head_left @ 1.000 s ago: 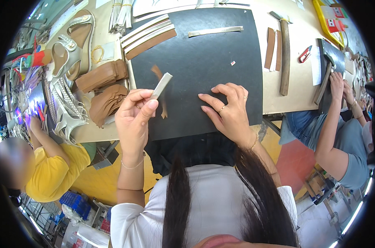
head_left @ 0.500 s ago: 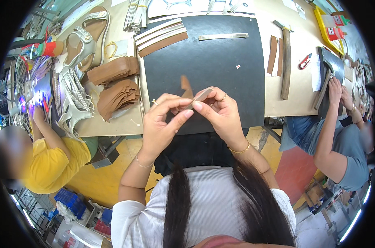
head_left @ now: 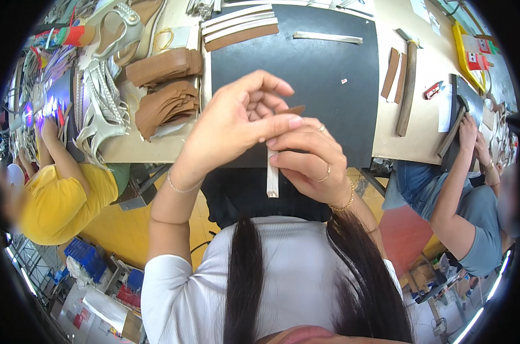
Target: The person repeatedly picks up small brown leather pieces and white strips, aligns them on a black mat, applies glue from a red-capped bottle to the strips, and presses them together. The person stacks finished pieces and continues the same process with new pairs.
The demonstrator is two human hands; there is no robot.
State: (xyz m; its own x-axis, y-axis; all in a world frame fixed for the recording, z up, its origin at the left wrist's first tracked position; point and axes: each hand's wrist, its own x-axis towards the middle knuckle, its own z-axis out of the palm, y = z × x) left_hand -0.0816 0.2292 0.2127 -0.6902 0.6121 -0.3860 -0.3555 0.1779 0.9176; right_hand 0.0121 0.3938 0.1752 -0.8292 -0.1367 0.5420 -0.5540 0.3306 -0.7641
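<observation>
Holding a pale strip [head_left: 272, 180] over the black mat's [head_left: 323, 69] near edge, pinched in the right hand [head_left: 311, 157]. Touching it with the curled left hand [head_left: 237, 117]; cannot tell if gripping too. Beyond, farther left, stacked brown strips [head_left: 165, 67].

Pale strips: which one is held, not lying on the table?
The pale strip in the right hand, one end jutting free below it; the others lie untouched.

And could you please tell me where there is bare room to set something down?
The black mat is open, but for a tiny scrap, between the pale strip and the right hand. The tan table has room between the hammer and the white paper, below the red tool. It is crowded left of the mat, with brown pieces and sandals.
</observation>
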